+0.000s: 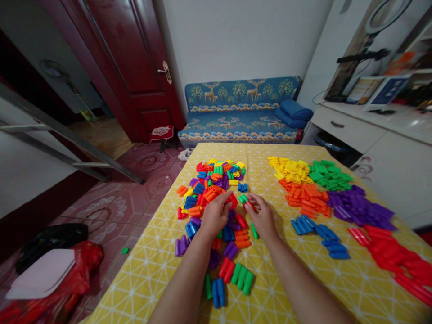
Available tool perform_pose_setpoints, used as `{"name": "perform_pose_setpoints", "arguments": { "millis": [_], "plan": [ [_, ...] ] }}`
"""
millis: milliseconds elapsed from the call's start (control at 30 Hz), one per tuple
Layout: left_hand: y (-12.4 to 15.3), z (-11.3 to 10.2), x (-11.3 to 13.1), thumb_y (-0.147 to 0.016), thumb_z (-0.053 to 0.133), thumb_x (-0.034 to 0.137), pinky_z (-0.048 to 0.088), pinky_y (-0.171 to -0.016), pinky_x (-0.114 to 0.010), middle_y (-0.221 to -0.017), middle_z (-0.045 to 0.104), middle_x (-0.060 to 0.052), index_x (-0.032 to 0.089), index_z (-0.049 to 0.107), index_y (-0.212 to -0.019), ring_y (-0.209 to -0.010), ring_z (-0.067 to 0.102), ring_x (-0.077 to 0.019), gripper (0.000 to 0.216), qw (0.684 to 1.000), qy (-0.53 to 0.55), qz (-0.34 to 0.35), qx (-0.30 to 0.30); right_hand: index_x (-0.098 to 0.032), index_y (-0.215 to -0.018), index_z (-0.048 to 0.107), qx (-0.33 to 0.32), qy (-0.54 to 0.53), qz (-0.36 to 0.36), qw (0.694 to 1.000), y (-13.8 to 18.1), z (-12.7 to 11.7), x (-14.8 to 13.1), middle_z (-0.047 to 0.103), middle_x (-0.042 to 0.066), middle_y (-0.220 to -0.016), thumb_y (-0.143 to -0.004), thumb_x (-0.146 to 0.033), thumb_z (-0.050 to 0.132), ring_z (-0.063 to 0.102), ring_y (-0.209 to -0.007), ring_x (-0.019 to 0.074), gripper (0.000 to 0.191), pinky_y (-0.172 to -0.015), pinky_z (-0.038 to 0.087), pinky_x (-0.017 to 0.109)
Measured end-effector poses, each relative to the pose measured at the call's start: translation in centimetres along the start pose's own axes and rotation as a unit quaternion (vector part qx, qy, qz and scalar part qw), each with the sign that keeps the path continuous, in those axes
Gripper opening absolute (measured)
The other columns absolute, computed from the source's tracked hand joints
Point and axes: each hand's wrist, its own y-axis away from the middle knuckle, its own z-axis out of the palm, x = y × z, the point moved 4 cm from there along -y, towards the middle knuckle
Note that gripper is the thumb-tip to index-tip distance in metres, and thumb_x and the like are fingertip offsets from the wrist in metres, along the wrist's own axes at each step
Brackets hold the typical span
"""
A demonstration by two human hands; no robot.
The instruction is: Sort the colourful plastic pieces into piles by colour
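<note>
My left hand (216,215) is over the mixed pile of tube-shaped plastic building blocks (212,194), fingers closed at a red block (232,200). To its right, my right hand (262,217) pinches a red block (249,205). A green block (242,199) sits against that red one at the fingertips; whether the two are joined I cannot tell. Below the hands lie orange blocks (242,239), a wide green block (243,278) and a blue block (218,292). A single green piece (254,231) rests beside my right wrist.
On the right of the yellow tablecloth (141,279) are groups of yellow (290,170), green (330,175), orange (305,198), purple (359,207), blue (320,234) and red blocks (393,252). A patterned sofa (236,119) stands beyond. One green block (125,250) lies on the floor.
</note>
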Motion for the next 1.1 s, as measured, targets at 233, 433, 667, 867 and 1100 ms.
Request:
{"name": "perform_pose_setpoints", "arguments": {
  "millis": [233, 433, 667, 867, 1100],
  "plan": [
    [0.0, 0.1, 0.5, -0.092, 0.05, 0.026, 0.051, -0.092, -0.033, -0.113, 0.068, -0.007, 0.022, 0.067, -0.112, -0.106, 0.063, -0.0205, 0.027, 0.999, -0.023, 0.012, -0.022, -0.019, -0.116, 0.064, -0.021, 0.125, -0.041, 0.991, 0.1, 0.5, -0.2, 0.066, 0.012, -0.112, -0.079, -0.016, 0.054, 0.058, -0.106, 0.027, 0.038, -0.096, 0.045, 0.048],
    [0.1, -0.2, 0.7, -0.087, 0.061, 0.043, 0.049, -0.098, -0.038, -0.13, 0.06, -0.009, 0.025, 0.047, -0.139, -0.116, 0.059, -0.0242, 0.057, 1.0, -0.013, 0.005, -0.017, -0.022, -0.121, 0.058, -0.026, -0.034, -0.086, 0.995, 0.5, 0.4, -1.8, 0.064, 0.008, -0.116, -0.081, -0.016, 0.057, 0.059, -0.109, 0.0213, 0.04, -0.096, 0.048, 0.04],
    [-0.2, 0.3, 0.1, -0.085, 0.061, 0.018, 0.052, -0.09, -0.032, -0.105, 0.07, -0.005, 0.022, 0.067, -0.107, -0.1, 0.065, -0.0196, 0.023, 0.999, 0.017, 0.014, -0.027, -0.023, -0.11, 0.063, -0.031, -0.012, -0.12, 0.992, 0.7, 0.2, -3.1, 0.067, 0.006, -0.106, -0.082, -0.017, 0.058, 0.061, -0.103, 0.0213, 0.029, -0.094, 0.049, 0.04],
    [-0.2, 0.3, -0.7, -0.09, 0.053, 0.018, 0.051, -0.092, -0.033, -0.11, 0.07, -0.007, 0.02, 0.066, -0.112, -0.105, 0.065, -0.0204, 0.025, 0.999, 0.038, 0.014, 0.004, -0.022, -0.108, 0.066, 0.045, 0.065, -0.085, 0.993, -0.4, -1.3, -1.5, 0.068, 0.009, -0.106, -0.085, -0.025, 0.056, 0.059, -0.102, 0.0247, 0.025, -0.092, 0.048, 0.046],
    [-0.1, 0.0, -0.5, -0.089, 0.049, 0.016, 0.048, -0.1, -0.038, -0.13, 0.06, -0.009, 0.022, 0.051, -0.133, -0.118, 0.058, -0.0222, 0.045, 0.999, -0.019, -0.01, 0.029, -0.025, -0.131, 0.055, -0.142, 0.168, -0.193, 0.956, 1.0, 1.1, -4.0, 0.057, 0.009, -0.133, -0.084, -0.033, 0.062, 0.051, -0.121, 0.0265, 0.049, -0.103, 0.04, 0.047]
  ]
}}
